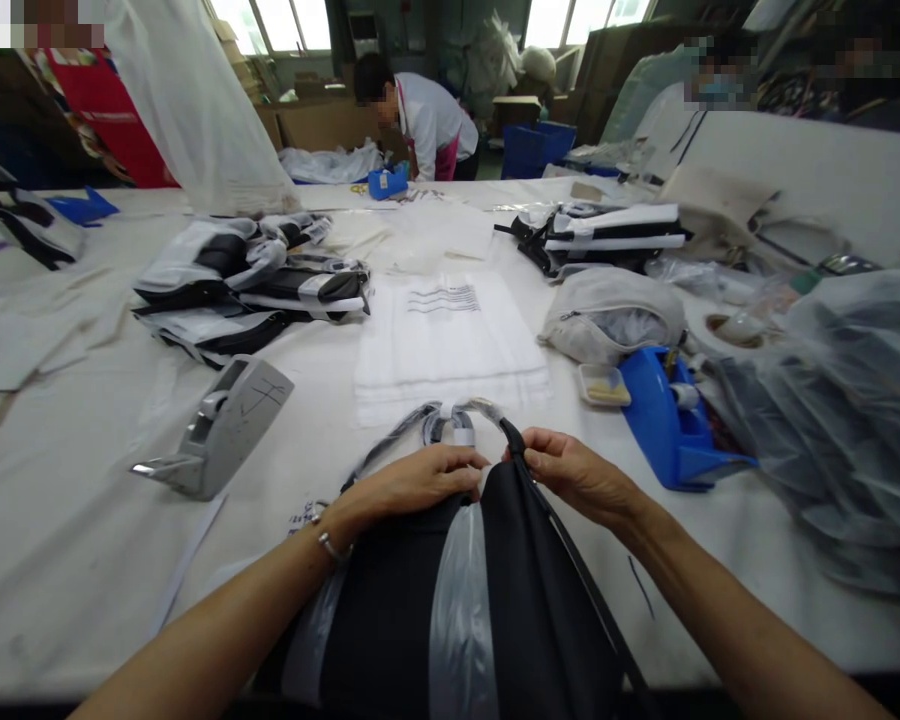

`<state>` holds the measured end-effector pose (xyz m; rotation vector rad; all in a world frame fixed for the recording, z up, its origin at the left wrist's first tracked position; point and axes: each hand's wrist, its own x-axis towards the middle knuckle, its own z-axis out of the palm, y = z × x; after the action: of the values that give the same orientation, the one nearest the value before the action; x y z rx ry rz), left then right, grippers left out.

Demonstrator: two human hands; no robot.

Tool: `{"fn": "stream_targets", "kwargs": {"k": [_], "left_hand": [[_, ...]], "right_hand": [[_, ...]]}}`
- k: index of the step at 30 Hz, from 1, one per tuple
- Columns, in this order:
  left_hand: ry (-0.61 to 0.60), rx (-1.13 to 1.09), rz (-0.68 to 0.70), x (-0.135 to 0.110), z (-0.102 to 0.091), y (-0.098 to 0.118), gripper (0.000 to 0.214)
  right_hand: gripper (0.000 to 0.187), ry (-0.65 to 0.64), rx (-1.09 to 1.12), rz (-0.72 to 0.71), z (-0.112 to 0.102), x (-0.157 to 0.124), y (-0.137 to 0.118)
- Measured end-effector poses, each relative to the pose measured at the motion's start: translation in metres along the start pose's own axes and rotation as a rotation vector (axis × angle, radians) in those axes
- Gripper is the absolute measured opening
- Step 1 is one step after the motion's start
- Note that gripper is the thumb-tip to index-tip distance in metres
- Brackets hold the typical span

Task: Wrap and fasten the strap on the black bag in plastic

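A black bag (397, 600) stands in front of me at the table's near edge, with clear plastic strips running down it. My left hand (435, 475) lies across its top edge, fingers closed on the middle of the opening beside a small white piece. My right hand (562, 470) pinches a black strap (516, 440) at the bag's upper right corner between thumb and fingers. Behind the hands, looped handles (397, 430) wrapped in plastic rise from the bag. What lies under the left fingertips is partly hidden.
A grey tape dispenser (225, 430) sits left, a blue tape dispenser (667, 420) right, near a small plastic box (604, 385). Stacked white plastic bags (450, 340) lie ahead. Wrapped bags (247, 280) pile at left, more (607, 235) at right. A person (435, 120) bends over the far side.
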<state>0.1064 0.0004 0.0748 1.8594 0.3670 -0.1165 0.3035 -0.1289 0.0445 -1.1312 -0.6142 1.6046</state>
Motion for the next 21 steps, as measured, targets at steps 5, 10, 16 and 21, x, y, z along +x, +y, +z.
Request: {"fn": "stream_targets", "kwargs": {"k": [5, 10, 16, 21], "left_hand": [[0.119, 0.284, -0.006, -0.034, 0.019, 0.02, 0.042], [0.251, 0.698, 0.045, -0.053, 0.074, 0.019, 0.067], [0.314, 0.947, 0.121, -0.05, 0.108, 0.013, 0.071], [0.428, 0.978, 0.197, -0.054, 0.108, 0.014, 0.068]], "right_hand": [[0.035, 0.024, 0.102, -0.041, -0.005, -0.012, 0.017], [0.026, 0.111, 0.101, -0.098, -0.023, -0.027, 0.039], [0.033, 0.05, 0.031, -0.122, -0.024, -0.038, 0.034], [0.048, 0.233, -0.067, 0.096, -0.029, -0.047, 0.032]]}}
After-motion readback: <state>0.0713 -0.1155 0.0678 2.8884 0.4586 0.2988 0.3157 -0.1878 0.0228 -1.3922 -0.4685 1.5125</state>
